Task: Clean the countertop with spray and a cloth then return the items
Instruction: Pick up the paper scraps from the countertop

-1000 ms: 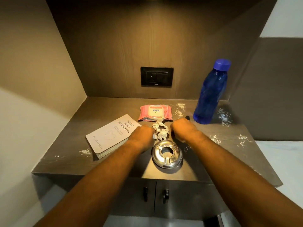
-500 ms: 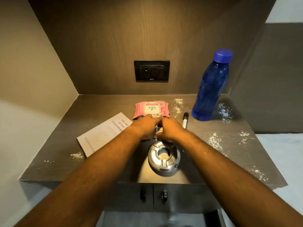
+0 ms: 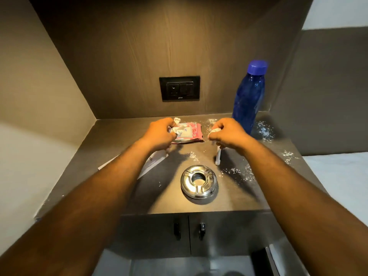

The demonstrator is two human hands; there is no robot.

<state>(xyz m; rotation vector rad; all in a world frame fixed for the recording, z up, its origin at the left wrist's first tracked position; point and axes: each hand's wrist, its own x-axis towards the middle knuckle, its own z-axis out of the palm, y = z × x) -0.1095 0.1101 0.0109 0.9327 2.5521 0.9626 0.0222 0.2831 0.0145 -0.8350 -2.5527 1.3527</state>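
Note:
My left hand [image 3: 161,134] and my right hand [image 3: 227,134] are held apart above the back of the dark countertop [image 3: 115,140]. Each is closed on a crumpled bit of white wipe, the left bit [image 3: 176,121] and the right bit [image 3: 213,132]. I cannot tell whether they are one piece. A pink pack of wipes [image 3: 191,134] lies on the counter between and behind the hands. White powder [image 3: 239,174] is scattered over the right side of the counter and around the blue bottle [image 3: 249,100].
A steel ashtray [image 3: 198,181] sits near the front edge. A pen [image 3: 218,157] lies under my right wrist. A white book [image 3: 154,159] is half hidden by my left forearm. A black socket [image 3: 179,88] is on the back wall, and cabinet doors [image 3: 189,230] are below.
My hands met over the crumpled wipe in front of the pack, then lifted and drew apart with white wipe in each. The wipe has left the counter.

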